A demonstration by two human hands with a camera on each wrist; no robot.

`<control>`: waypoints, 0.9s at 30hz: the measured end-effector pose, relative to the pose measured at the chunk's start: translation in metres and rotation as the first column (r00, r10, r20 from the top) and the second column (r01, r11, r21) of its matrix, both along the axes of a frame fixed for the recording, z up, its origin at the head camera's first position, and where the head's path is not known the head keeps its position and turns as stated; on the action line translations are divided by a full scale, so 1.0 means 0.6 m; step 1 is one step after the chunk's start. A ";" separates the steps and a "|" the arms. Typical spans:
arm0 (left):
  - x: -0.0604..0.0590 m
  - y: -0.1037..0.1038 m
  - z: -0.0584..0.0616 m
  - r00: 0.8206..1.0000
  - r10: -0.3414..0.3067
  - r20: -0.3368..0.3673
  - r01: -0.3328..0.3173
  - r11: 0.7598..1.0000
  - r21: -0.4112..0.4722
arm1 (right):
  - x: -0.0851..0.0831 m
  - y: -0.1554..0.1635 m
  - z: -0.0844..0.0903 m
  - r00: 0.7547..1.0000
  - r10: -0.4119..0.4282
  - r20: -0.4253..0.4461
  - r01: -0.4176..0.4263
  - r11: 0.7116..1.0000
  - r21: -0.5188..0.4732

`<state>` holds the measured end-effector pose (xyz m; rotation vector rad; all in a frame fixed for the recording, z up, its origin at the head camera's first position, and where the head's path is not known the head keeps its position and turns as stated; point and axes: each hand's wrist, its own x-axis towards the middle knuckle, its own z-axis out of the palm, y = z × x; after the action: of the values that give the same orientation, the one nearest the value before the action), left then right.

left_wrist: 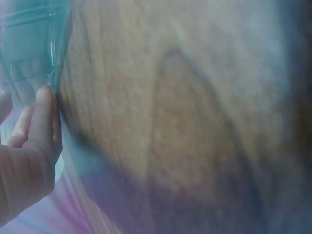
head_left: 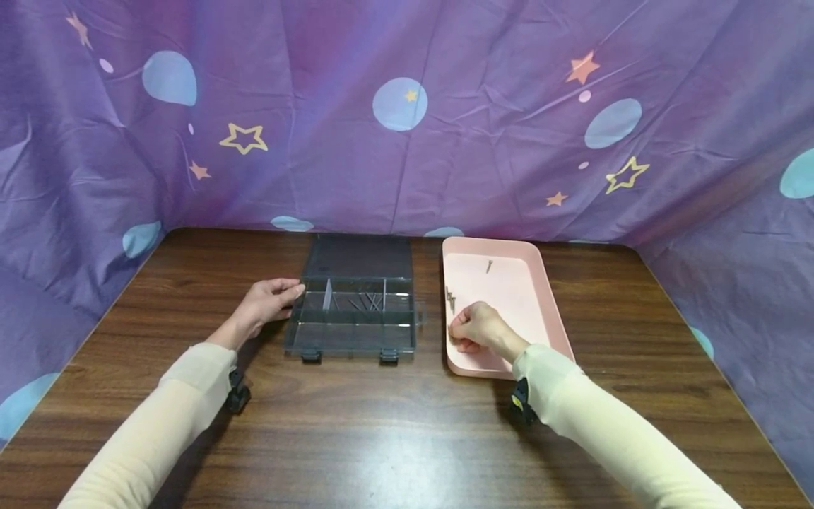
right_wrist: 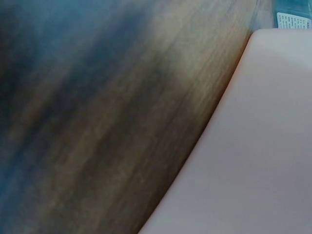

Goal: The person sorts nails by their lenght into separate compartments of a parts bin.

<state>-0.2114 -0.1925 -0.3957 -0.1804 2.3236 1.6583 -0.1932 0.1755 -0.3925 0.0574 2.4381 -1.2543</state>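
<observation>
My left hand (head_left: 270,302) holds the left side of a dark see-through compartment box (head_left: 352,338), thumb and fingers at its edge. Thin dark nails (head_left: 372,302) lie in the box's middle back compartment, between two dividers. Inside the pink tray (head_left: 556,311), my right hand (head_left: 481,326) reaches down by the left wall with bent fingers; I cannot tell whether they hold a screw. Several brass-coloured screws (head_left: 451,300) lie along that wall just beyond the hand. A single screw (head_left: 490,266) lies farther back in the tray.
The box's lid (head_left: 359,256) lies open toward the back, and two latches (head_left: 311,356) stick out in front. Wooden tabletop (head_left: 331,438) surrounds box and tray. A purple patterned cloth (head_left: 343,162) hangs behind and at both sides.
</observation>
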 end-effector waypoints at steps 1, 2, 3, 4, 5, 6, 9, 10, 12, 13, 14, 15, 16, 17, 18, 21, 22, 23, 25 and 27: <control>0.000 0.000 0.000 1.000 -0.001 0.001 0.001 1.000 0.000 | -0.001 0.001 0.001 1.000 0.004 0.004 -0.004 1.000 0.001; 0.000 0.001 0.001 1.000 -0.002 0.003 0.002 1.000 0.000 | -0.001 0.001 0.001 1.000 0.004 0.010 -0.004 1.000 0.001; 0.000 0.001 0.001 1.000 -0.002 0.004 0.002 1.000 0.000 | -0.002 0.001 0.001 1.000 0.003 0.018 -0.003 1.000 0.002; 0.000 0.001 0.001 1.000 -0.002 0.004 0.002 1.000 -0.001 | -0.002 0.001 0.002 1.000 0.002 0.026 -0.002 1.000 0.003; 0.000 0.001 0.001 1.000 -0.002 0.004 0.002 1.000 -0.002 | -0.003 0.002 0.003 0.999 -0.001 0.034 0.001 1.000 0.004; 0.000 0.001 0.002 1.000 -0.002 0.003 0.002 1.000 -0.003 | -0.004 0.002 0.004 0.999 0.000 0.043 -0.001 1.000 0.005; 0.000 0.001 0.002 1.000 -0.002 0.002 0.002 1.000 -0.002 | -0.006 0.003 0.006 0.998 -0.003 0.066 0.003 1.000 0.002; 0.000 0.001 0.002 1.000 -0.002 0.003 0.002 1.000 -0.002 | -0.007 0.002 0.006 0.997 -0.001 0.071 0.001 1.000 -0.003; 0.000 0.001 0.003 1.000 -0.004 0.005 0.004 1.000 0.002 | -0.009 0.003 0.006 0.997 0.003 0.082 -0.002 1.000 -0.011; 0.000 0.001 0.003 1.000 -0.005 0.007 0.005 1.000 0.003 | -0.009 0.003 0.006 0.996 0.006 0.085 -0.005 1.000 -0.016; 0.001 0.002 0.004 1.000 -0.006 0.008 0.006 1.000 0.005 | -0.009 0.003 0.005 0.997 0.012 0.082 -0.010 1.000 -0.017; 0.001 0.001 0.004 1.000 -0.008 0.010 0.007 1.000 0.008 | -0.009 0.004 0.005 0.996 0.015 0.083 -0.014 1.000 -0.021; 0.001 0.001 0.005 1.000 -0.009 0.012 0.009 1.000 0.009 | -0.009 0.005 0.004 0.996 0.019 0.082 -0.017 1.000 -0.026; 0.001 0.002 0.005 1.000 -0.011 0.013 0.011 1.000 0.009 | -0.009 0.005 0.003 0.996 0.022 0.081 -0.020 0.999 -0.030; 0.001 0.002 0.006 1.000 -0.011 0.015 0.011 1.000 0.010 | -0.009 0.007 0.002 0.997 0.027 0.078 -0.024 0.999 -0.034; 0.001 0.001 0.006 1.000 -0.009 0.019 0.009 1.000 0.005 | -0.010 0.010 0.000 0.996 0.029 0.081 -0.024 0.998 -0.061; 0.001 0.001 0.007 1.000 -0.007 0.019 0.007 1.000 0.004 | -0.011 0.011 -0.001 0.996 0.028 0.087 -0.021 0.997 -0.073; 0.001 0.001 0.007 1.000 -0.006 0.019 0.006 1.000 0.002 | -0.011 0.012 -0.002 0.995 0.024 0.096 -0.016 0.996 -0.092; 0.001 0.001 0.007 1.000 -0.004 0.018 0.004 1.000 -0.003 | -0.012 0.014 -0.003 0.993 0.009 0.117 0.007 0.991 -0.136; 0.001 0.001 0.006 1.000 -0.004 0.019 0.004 1.000 -0.004 | -0.012 0.017 -0.005 0.990 -0.003 0.141 0.030 0.981 -0.189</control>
<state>-0.2109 -0.1916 -0.3919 -0.1915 2.3126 1.6426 -0.2005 0.1858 -0.3955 0.1092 2.1930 -1.4356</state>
